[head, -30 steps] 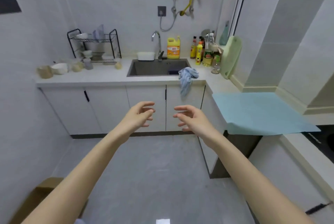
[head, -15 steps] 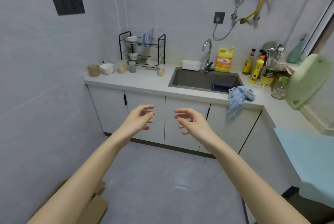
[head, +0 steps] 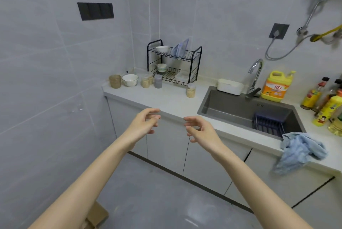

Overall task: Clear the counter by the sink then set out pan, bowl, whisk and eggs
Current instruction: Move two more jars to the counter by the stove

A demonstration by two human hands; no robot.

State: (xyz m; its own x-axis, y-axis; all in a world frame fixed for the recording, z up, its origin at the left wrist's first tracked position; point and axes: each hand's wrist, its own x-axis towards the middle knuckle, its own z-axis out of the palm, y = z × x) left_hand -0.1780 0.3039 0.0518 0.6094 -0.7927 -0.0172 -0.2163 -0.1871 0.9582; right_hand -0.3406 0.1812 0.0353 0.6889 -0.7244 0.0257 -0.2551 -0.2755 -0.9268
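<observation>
I'm holding left hand (head: pixel 143 124) and right hand (head: pixel 200 130) before the tabletop (head: pixel 166 99), both loosely curled, gripping nothing, bowl (head: pixel 130 80) sitting at eleven o'clock, sink (head: pixel 222 107) at two o'clock.

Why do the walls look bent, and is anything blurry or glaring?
Head view: the wide-angle lens bows the tile lines and counter edge; the hose at top right is blurred; light is soft and even, with a faint sheen on the floor.
</observation>
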